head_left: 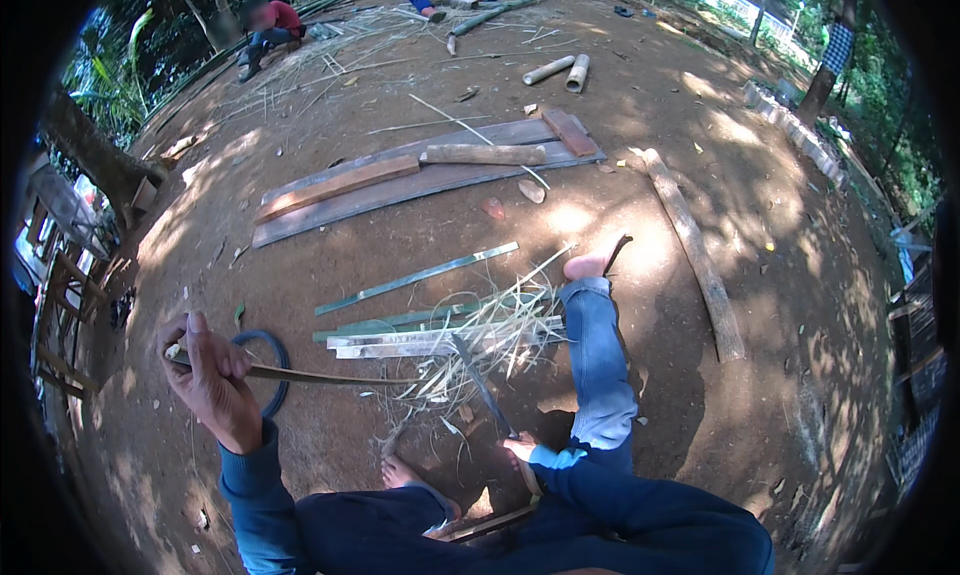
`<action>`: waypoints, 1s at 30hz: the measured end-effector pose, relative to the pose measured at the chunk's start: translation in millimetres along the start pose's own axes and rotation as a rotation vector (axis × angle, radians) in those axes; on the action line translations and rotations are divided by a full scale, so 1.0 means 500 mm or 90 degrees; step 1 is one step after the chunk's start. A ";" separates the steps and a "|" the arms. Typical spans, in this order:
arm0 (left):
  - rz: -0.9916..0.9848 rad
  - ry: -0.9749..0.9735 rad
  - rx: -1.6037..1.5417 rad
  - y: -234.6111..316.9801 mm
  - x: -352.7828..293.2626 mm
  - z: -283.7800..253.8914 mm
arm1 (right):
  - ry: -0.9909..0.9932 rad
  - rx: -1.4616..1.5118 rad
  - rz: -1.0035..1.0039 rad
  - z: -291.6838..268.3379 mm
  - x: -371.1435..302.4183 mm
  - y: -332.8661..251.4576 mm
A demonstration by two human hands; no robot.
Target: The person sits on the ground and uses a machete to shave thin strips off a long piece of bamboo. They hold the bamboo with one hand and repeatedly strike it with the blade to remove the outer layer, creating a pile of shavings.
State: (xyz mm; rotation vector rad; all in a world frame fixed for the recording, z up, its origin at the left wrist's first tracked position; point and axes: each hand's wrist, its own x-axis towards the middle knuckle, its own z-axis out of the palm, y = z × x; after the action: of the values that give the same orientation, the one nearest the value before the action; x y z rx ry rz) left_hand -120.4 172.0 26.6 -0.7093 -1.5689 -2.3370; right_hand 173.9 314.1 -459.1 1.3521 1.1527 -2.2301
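Out at the left, my left hand (212, 380) is closed round one end of a thin bamboo strip (330, 377). The strip runs level to the right, and its far end reaches the pale shavings. Low in the middle, my right hand (527, 451) grips a long-bladed knife (482, 387), whose blade points up and away; its handle is mostly hidden. Past the blade lies a tangled heap of bamboo shavings (505, 340), against my stretched-out right leg. Split bamboo pieces (400, 347) lie on the ground, partly under the heap.
A dark hoop (283, 360) lies near my left hand. Farther off are a wide plank (340, 205) with wood pieces on it, a log (695, 255) at right, and two bamboo tubes (560, 72). Two other people sit at the back among scattered strips.
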 end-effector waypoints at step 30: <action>-0.001 0.016 -0.026 0.010 -0.015 -0.008 | -0.061 0.033 0.019 -0.110 0.136 0.106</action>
State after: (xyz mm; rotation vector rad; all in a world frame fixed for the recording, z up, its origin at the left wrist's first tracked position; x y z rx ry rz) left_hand -112.8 166.0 25.7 -0.6851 -1.5149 -2.3766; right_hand 204.0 332.1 -555.2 1.2569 1.0432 -2.2918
